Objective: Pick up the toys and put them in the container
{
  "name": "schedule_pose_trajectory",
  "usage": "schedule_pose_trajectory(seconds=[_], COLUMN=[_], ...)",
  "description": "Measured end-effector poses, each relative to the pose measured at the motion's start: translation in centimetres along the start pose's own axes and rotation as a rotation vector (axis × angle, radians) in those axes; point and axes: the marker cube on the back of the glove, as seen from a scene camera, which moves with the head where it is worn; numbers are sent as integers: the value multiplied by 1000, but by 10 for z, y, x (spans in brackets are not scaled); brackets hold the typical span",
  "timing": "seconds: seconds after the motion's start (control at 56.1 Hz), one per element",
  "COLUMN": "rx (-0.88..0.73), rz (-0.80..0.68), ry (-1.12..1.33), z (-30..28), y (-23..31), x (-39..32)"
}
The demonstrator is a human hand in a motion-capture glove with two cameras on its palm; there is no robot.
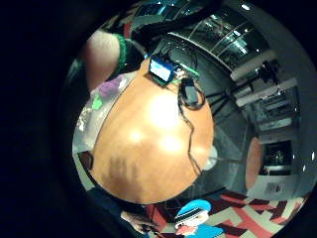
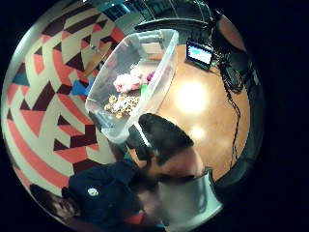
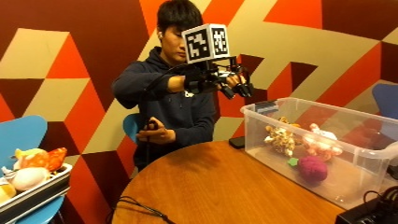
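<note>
In the outside view my gloved right hand [image 3: 231, 83] is raised at chest height, up and to the left of the clear plastic container [image 3: 348, 184] on the round wooden table [image 3: 211, 186]. Its fingers [image 3: 241, 88] hang relaxed and hold nothing. Inside the container lie a spotted plush [image 3: 281, 137], a pink and white plush [image 3: 320, 144], a purple plush [image 3: 313, 169] and a small green piece [image 3: 292, 162]. The thumb side palm view looks down into the container [image 2: 104, 82] at the pink plush [image 2: 126, 82] and the spotted plush [image 2: 120, 104]. More plush toys [image 3: 28, 170] lie in a grey tray at the left.
The grey tray [image 3: 34, 196] sits on a blue chair [image 3: 18, 133] left of the table. Cables [image 3: 140, 205] lie at the table's near edge and a black device [image 3: 373, 212] stands beside the container. A small screen [image 2: 199, 53] sits on the table. The bare left hand [image 3: 152, 130] stays near the chest.
</note>
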Motion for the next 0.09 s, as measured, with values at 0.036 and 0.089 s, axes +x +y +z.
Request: schedule_pose_trajectory(seconds=[0.036, 0.089], rx=[4, 5], rz=[2, 3], ry=[-4, -8], z=[0, 0], y=[8, 15], x=[6, 12])
